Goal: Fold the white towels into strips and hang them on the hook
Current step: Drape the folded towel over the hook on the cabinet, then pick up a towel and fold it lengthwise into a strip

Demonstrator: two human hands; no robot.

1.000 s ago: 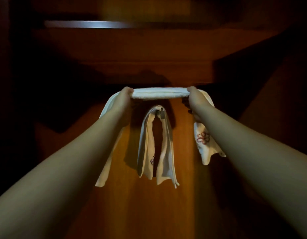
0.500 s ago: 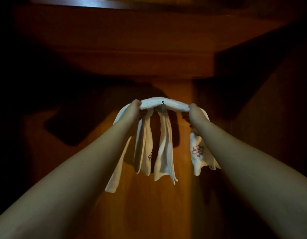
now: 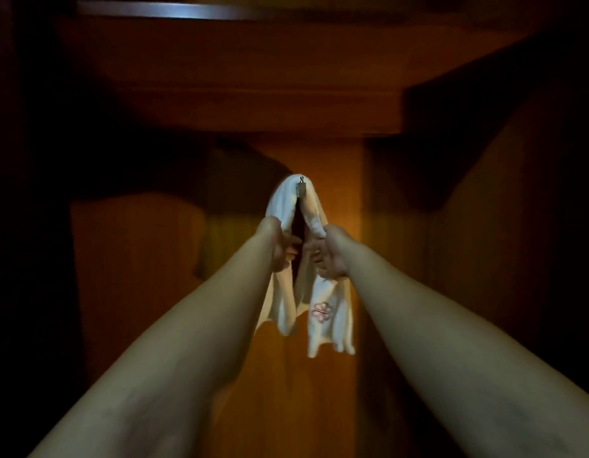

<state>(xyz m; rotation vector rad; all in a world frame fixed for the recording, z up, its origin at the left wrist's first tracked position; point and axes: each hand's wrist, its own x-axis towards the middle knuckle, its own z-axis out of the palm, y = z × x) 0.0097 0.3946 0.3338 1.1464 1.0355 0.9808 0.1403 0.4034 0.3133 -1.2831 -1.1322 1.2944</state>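
Note:
A white towel (image 3: pixel 281 201) folded into a strip is draped over a small metal hook (image 3: pixel 301 188) on the wooden panel, its two halves hanging down either side. My left hand (image 3: pixel 279 247) grips the left half just below the hook. My right hand (image 3: pixel 327 252) grips the right half, which ends in a red embroidered flower (image 3: pixel 321 312). The towel hung earlier is hidden behind this one; I cannot pick it out.
The hook sits on a lit strip of orange wooden panel (image 3: pixel 306 391) inside a dark wardrobe. A wooden shelf (image 3: pixel 253 94) runs overhead with a pale edge (image 3: pixel 167 11) above it. Dark side walls close in left and right.
The strip, held stretched level above the hook, has come down over it. Both hands slid together and down along its hanging halves, covering the towel that hung there.

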